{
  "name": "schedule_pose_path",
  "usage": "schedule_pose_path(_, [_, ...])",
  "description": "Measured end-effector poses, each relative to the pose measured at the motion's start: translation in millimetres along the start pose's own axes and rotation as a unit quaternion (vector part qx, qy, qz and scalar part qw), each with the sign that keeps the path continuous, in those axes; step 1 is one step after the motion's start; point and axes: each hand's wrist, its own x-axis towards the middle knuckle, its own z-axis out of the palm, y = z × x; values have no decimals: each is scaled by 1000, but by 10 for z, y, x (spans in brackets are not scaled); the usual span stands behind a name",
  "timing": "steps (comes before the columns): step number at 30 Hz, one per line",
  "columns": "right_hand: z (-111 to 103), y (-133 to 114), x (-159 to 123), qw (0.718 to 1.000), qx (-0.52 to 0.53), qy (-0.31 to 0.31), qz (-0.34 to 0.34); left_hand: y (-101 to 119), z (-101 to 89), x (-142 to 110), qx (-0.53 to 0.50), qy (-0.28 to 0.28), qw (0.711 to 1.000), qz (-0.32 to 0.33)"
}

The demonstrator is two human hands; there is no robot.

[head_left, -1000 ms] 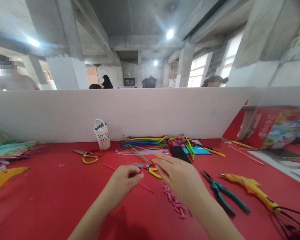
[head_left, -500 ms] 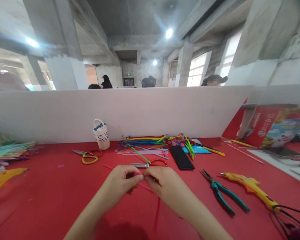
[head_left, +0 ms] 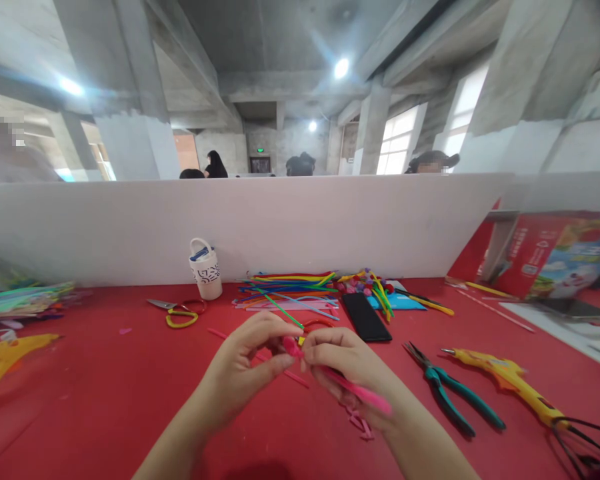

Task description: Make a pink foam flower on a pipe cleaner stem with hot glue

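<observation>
Both my hands meet over the red table (head_left: 95,393) and pinch one pink pipe cleaner (head_left: 360,395). My left hand (head_left: 245,367) grips its curled end between thumb and fingers. My right hand (head_left: 350,363) is closed round the stem, which trails down to the right across my wrist. Small pink cut pieces (head_left: 360,424) lie on the table just below my right hand. Behind my hands lies a pile of coloured pipe cleaners (head_left: 287,288).
Teal-handled pliers (head_left: 453,392) and a yellow glue gun (head_left: 505,380) lie to the right. A black phone (head_left: 365,317), scissors (head_left: 177,311) and a white cup (head_left: 206,270) sit farther back before a white partition (head_left: 280,220). People sit beyond it.
My hands have come together and lifted slightly. The pink pipe cleaner now shows curled between my fingers, its stem trailing over my right wrist.
</observation>
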Motion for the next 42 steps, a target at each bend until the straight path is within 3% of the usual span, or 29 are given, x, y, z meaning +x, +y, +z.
schedule_pose_path(4, [15,-20,-30,1000,2,24,2,89,-13,-33,152,-15,986,61])
schedule_pose_path(9, [51,-16,-63,998,-19,55,-6,116,13,-48,266,-40,961,62])
schedule_pose_path(13, [64,-2,-67,996,-52,72,-17,100,43,-36,316,-19,948,40])
schedule_pose_path(19, [90,5,-49,992,-88,83,-20,66,47,-16,326,-4,945,-4])
schedule_pose_path(25, [64,25,-28,992,-106,69,-23,58,60,-20,341,1,939,36])
schedule_pose_path(34, [147,-36,-70,992,-117,38,0,67,120,-75,438,-3,894,95])
schedule_pose_path(42, [119,57,-20,996,-83,15,13,50,84,-99,389,-24,916,92])
